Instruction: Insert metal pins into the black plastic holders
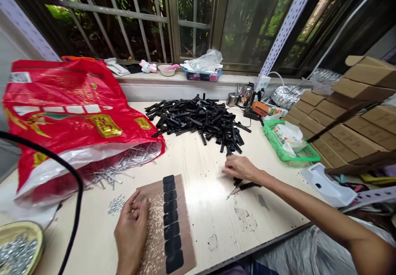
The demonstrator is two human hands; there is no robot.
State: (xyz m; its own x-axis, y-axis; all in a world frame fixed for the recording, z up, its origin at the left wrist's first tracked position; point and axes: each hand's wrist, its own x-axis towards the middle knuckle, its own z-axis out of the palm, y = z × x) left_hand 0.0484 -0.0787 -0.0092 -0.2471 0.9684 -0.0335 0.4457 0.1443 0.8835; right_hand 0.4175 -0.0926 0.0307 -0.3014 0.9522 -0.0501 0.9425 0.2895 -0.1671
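Note:
My left hand rests at the left edge of a brown board, its fingers loosely curled and the thumb apart from the index finger. Nothing shows between them. A column of several black rounded pieces lies on the board. On the right, my right hand has its fingers closed around the end of a black plastic strip at the near edge of a heap of black plastic parts. Below its wrist lie a pointed metal tool and a black-handled tool.
A red bag spills long metal pins on the left. Small metal pieces lie loose and in a yellow bowl. A black cable crosses the left foreground. A green basket and cardboard boxes stand at right.

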